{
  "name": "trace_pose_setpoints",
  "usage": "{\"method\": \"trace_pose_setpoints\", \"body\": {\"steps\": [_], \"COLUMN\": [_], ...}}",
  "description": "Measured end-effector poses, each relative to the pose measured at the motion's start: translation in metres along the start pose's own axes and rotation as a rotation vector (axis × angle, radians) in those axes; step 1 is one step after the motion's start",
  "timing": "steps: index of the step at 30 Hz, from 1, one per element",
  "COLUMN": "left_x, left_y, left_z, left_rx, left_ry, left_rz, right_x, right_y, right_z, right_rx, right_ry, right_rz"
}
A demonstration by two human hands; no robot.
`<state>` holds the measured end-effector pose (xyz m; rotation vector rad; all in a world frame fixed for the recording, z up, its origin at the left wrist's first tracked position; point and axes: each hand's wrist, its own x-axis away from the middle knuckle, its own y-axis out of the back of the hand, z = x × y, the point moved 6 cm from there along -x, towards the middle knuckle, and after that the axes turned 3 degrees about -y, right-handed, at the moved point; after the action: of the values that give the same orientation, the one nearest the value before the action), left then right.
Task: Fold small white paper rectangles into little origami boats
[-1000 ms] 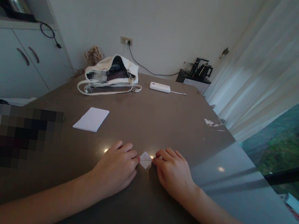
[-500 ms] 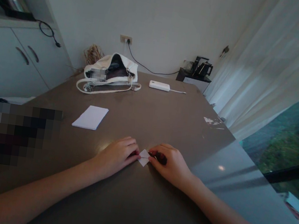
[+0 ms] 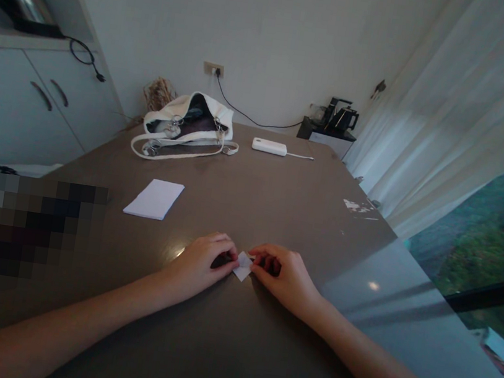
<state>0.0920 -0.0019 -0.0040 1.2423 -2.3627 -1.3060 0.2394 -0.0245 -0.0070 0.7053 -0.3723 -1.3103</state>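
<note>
A small folded piece of white paper point(image 3: 242, 266) lies on the brown table point(image 3: 278, 205) right in front of me. My left hand point(image 3: 201, 263) rests on the table at its left side, fingers curled, fingertips pinching the paper's left edge. My right hand point(image 3: 284, 275) is on its right side, fingers bent, fingertips gripping the paper's right edge. Both hands meet over the paper and part of it is hidden under the fingertips.
A stack of white paper sheets point(image 3: 154, 199) lies to the left. At the table's far end sit a white handbag point(image 3: 186, 123) and a white power bank point(image 3: 270, 146) with a cable. A kettle set point(image 3: 337, 118) stands behind. Curtain point(image 3: 456, 105) at right.
Both hands have drawn closer together over the small paper, fingers curling from flat to pinching. The paper looks narrower, more folded than a second ago.
</note>
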Motion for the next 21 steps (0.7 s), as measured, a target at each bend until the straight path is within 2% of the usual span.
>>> {"method": "trace_pose_setpoints", "body": {"steps": [6,10,14,17,21], "left_x": [-0.0004,0.0006,0.0023,0.0031,0.0038], "left_y": [-0.0007,0.0011,0.0047,0.0057,0.0034], "left_z": [0.0011,0.0006,-0.0055,-0.0048,0.002], "left_rx": [0.312,0.472,0.48,0.448,0.566], "left_ry": [0.072,0.072,0.041,0.072,0.127], "left_rz": [-0.025,-0.093,-0.106,-0.116,-0.163], "right_x": [-0.0015,-0.002,-0.002,-0.0019,-0.0009], "right_y": [-0.0016,-0.0026,-0.0016,-0.0025,-0.0005], "right_z": [-0.0056,-0.0098,-0.0071,-0.0057,-0.0031], "right_rx": [-0.065,-0.379,-0.617,-0.653,-0.579], "right_ry": [-0.037,-0.068,-0.046,-0.056,-0.041], "right_rz": [0.031,0.014,-0.008,0.006,-0.003]}}
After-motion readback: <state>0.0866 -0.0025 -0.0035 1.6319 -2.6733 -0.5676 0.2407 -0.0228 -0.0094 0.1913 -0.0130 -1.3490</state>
